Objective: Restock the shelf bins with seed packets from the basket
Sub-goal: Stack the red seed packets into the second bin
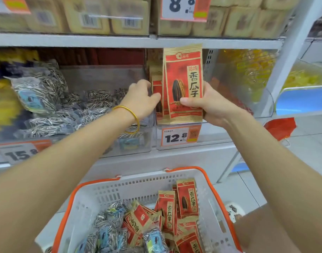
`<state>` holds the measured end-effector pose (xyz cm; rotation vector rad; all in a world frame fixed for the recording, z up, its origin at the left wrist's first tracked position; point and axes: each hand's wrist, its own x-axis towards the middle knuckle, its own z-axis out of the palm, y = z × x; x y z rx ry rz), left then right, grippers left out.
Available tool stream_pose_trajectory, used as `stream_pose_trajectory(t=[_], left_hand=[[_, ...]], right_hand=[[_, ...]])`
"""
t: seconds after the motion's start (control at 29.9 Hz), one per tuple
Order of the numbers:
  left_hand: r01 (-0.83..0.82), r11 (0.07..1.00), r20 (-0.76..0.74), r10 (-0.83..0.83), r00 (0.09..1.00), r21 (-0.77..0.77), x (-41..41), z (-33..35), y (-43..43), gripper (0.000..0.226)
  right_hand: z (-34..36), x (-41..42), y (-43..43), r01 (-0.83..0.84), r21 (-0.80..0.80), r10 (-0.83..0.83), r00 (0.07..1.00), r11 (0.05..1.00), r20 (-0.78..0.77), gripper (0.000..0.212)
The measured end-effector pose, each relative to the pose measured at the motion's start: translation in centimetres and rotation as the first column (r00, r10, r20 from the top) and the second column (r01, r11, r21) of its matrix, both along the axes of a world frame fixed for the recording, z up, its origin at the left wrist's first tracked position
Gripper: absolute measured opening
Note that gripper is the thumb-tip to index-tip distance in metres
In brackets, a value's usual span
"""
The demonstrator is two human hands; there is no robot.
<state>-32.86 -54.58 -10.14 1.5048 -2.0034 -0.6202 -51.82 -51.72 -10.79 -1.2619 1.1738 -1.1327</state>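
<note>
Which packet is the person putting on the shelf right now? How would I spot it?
Find the clear shelf bin above the 12.8 price tag. The red and gold packet stands upright at its front, gripped at the bottom by the right hand. Unlike the packets behind it, which the left hand touches, its whole front shows.

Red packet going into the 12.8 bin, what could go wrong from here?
1. The right hand pinches the red packet only at its lower edge; the tall top could tip or snag the shelf edge just above.
2. The left hand is pressing back the packets already in the bin; if released, they may flop forward and block the slot.
3. The striped-seed bin sits right beside it, so a packet could land there.
</note>
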Motion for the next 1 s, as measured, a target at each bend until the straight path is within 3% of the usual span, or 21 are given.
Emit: stream_pose_trajectory(t=[0.13, 0.2, 0.23, 0.3, 0.37, 0.4, 0.57, 0.67, 0.77, 0.9, 1.0], left_hand=[[0.009, 0.999, 0.029, -0.01, 1.0, 0.04, -0.9, -0.9, -0.3, 0.053], [0.005, 0.999, 0.009, -0.006, 1.0, 0.036, -1.0, -1.1, -0.5, 0.05], [0.004, 0.999, -0.001, -0.004, 1.0, 0.035, -1.0, -1.2, -0.6, 0.05], [0.011, 1.0, -0.014, -0.011, 1.0, 0.026, -1.1, -1.3, -0.6, 0.05], [0.014, 1.0, -0.008, -0.014, 1.0, 0.016, -1.2, -1.4, -0.6, 0.049], [0.015, 1.0, -0.003, -0.015, 1.0, 0.012, -1.1, -1.4, -0.7, 0.049], [0.014, 1.0, -0.004, -0.014, 1.0, 0.002, -1.1, -1.5, -0.9, 0.05], [0.015, 1.0, -0.019, -0.015, 1.0, -0.008, -1.1, -1.7, -1.0, 0.048], [0.014, 1.0, -0.021, -0.014, 1.0, 0.002, -1.1, -1.7, -0.9, 0.052], [0.009, 1.0, -0.013, -0.009, 1.0, 0.018, -1.1, -1.5, -0.7, 0.055], [0.003, 1.0, -0.007, -0.002, 1.0, 0.028, -1.2, -1.4, -0.6, 0.052]], right_hand=[[-1.5, 0.5, -3.0, 0.033, -0.013, -0.034, 0.995, 0.999, -0.095, 0.088], [-2.4, 1.0, -3.6, 0.07, -0.028, -0.075, 0.965, 0.997, -0.25, 0.079], [-2.8, 1.3, -3.8, 0.085, -0.055, -0.099, 0.912, 0.995, -0.398, 0.076], [-3.3, 1.7, -4.3, 0.101, -0.109, -0.149, 0.699, 0.989, -0.7, 0.069], [-3.7, 2.0, -4.7, 0.121, -0.115, -0.16, 0.502, 0.986, -0.85, 0.072], [-3.9, 2.1, -5.0, 0.143, -0.089, -0.148, 0.484, 0.986, -0.862, 0.074], [-3.4, 2.3, -5.8, 0.186, 0.164, -0.01, 0.691, 0.969, -0.723, 0.071], [-3.1, 2.1, -5.7, 0.073, 0.22, 0.107, 0.7, 0.973, -0.706, 0.045], [-2.8, 1.8, -5.2, 0.002, 0.305, 0.216, 0.703, 0.952, -0.678, 0.032], [-1.9, 1.4, -5.2, 0.065, 0.349, 0.185, 0.749, 0.935, -0.637, 0.035], [-1.3, 1.2, -4.8, 0.081, 0.333, 0.138, 0.799, 0.94, -0.585, 0.017]])
